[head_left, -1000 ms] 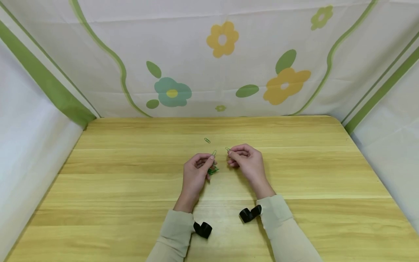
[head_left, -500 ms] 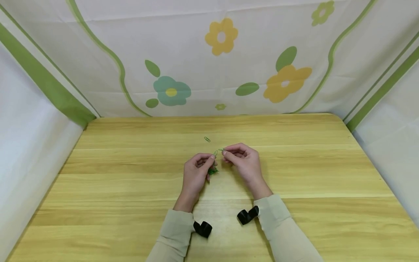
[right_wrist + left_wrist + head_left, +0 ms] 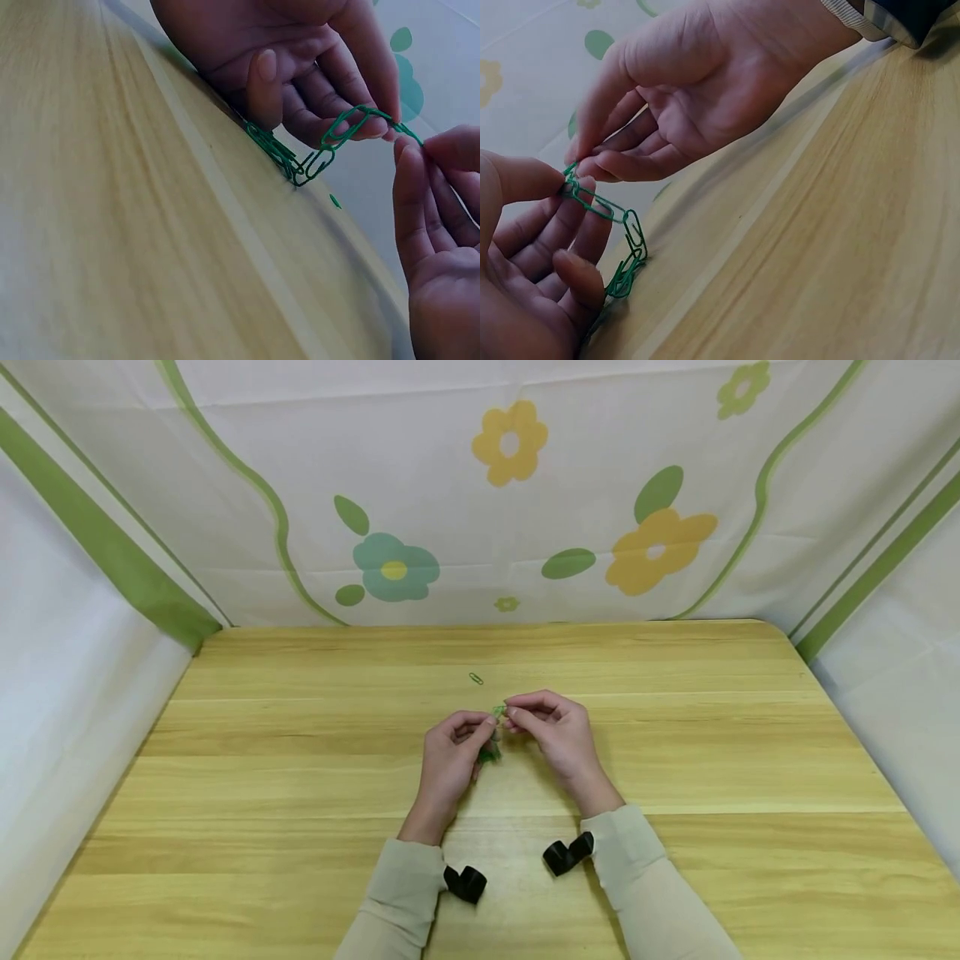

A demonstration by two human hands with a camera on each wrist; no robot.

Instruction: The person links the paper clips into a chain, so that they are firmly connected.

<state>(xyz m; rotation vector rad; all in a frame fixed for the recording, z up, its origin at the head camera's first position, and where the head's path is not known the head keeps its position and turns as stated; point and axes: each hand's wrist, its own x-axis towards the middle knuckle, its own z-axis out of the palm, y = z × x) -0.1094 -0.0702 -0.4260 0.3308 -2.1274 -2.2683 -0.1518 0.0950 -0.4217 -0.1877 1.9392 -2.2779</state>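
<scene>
My left hand (image 3: 447,758) pinches the upper end of a chain of green paper clips (image 3: 634,232) between thumb and forefinger. Below the pinch the linked clips hang down past the other fingers, and the lower ones bunch together near the tabletop. Thumb and forefinger of my right hand (image 3: 561,739) pinch a single green paper clip (image 3: 409,133), whose far end meets the top link at the left fingertips. Both sets of fingertips nearly touch, hiding much of that joint. Beyond the hands, another green paper clip (image 3: 476,678) lies loose on the table.
The hands work over a wood-grain table (image 3: 262,760). Behind its far edge hangs a white curtain (image 3: 450,477) with printed flowers, and white cloth also closes in both sides. A black wrist camera (image 3: 467,885) sits on the left sleeve, another black camera (image 3: 567,853) on the right.
My right hand has moved left with its paper clip, bringing the clip from apart to the top link in my left fingers. The left hand has barely moved.
</scene>
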